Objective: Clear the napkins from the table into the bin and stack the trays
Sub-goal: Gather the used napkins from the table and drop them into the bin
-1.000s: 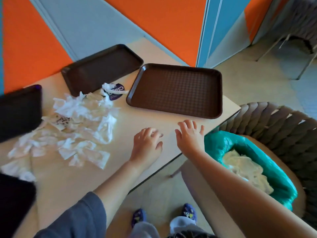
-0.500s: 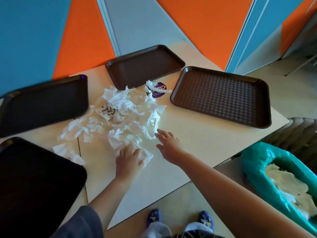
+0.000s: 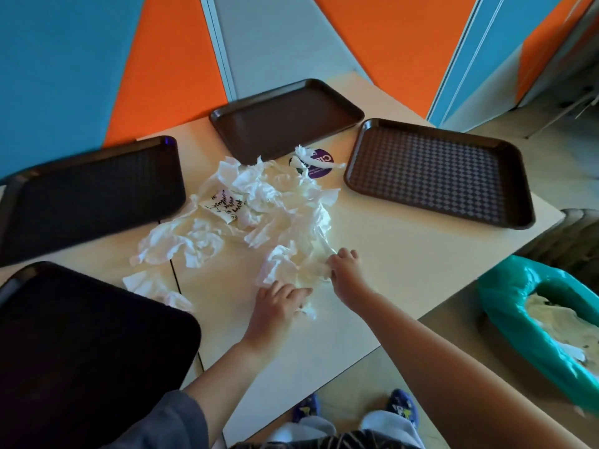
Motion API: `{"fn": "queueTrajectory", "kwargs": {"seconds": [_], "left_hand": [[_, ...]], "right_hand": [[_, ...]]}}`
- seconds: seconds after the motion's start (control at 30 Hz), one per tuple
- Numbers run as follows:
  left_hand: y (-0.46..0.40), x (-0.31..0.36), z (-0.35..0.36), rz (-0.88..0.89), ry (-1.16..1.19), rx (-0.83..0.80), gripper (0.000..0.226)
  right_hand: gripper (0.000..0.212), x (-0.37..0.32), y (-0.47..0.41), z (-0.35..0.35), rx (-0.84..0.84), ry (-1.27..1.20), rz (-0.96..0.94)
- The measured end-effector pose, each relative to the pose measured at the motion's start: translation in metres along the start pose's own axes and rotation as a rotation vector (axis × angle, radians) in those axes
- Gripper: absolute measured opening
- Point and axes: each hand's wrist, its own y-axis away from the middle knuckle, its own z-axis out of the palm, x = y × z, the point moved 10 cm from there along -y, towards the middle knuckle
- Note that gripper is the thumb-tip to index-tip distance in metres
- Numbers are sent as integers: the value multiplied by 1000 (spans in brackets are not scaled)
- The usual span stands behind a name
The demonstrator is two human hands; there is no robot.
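A heap of crumpled white napkins (image 3: 259, 218) covers the middle of the pale table (image 3: 405, 254). My left hand (image 3: 275, 306) grips napkins at the heap's near edge. My right hand (image 3: 345, 270) pinches the same bunch from the right. Several brown trays lie around the heap: one at far centre (image 3: 285, 118), one at the right (image 3: 440, 170), one at the left (image 3: 90, 196), one near left (image 3: 87, 361). The bin with a teal liner (image 3: 505, 296) stands low at the right and holds white napkins.
A purple round sticker (image 3: 319, 163) lies under a napkin scrap between the far trays. A wicker chair (image 3: 580, 234) stands behind the bin. Orange, blue and grey wall panels rise beyond the table. My feet in slippers (image 3: 400, 406) show below the table's edge.
Both hands moved from the table's right edge near the bin leftward to the napkin heap and closed on napkins at its near edge. The view swung left.
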Motion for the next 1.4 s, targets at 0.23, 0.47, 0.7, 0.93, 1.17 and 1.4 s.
{"fn": "queueTrajectory", "kwargs": {"seconds": [0.23,0.47,0.7,0.93,1.17,1.4], "left_hand": [[-18,7,-30,73,176,204,26],[-36,44,1,101,428,-28,11],[-54,82,29,173,409,-144,21],[-83,131,56,113,524,-291,19],[-113,181,91,184,425,-349,52],[-143,250,143,237,323,-411,54]], "right_hand": [[17,41,20,-41,215,-203,195],[35,65,43,-68,280,-69,256],[33,105,74,-98,341,8,367],[22,156,99,-127,384,-13,460],[16,217,116,-144,322,-222,534],[31,281,140,-165,184,-143,515]]}}
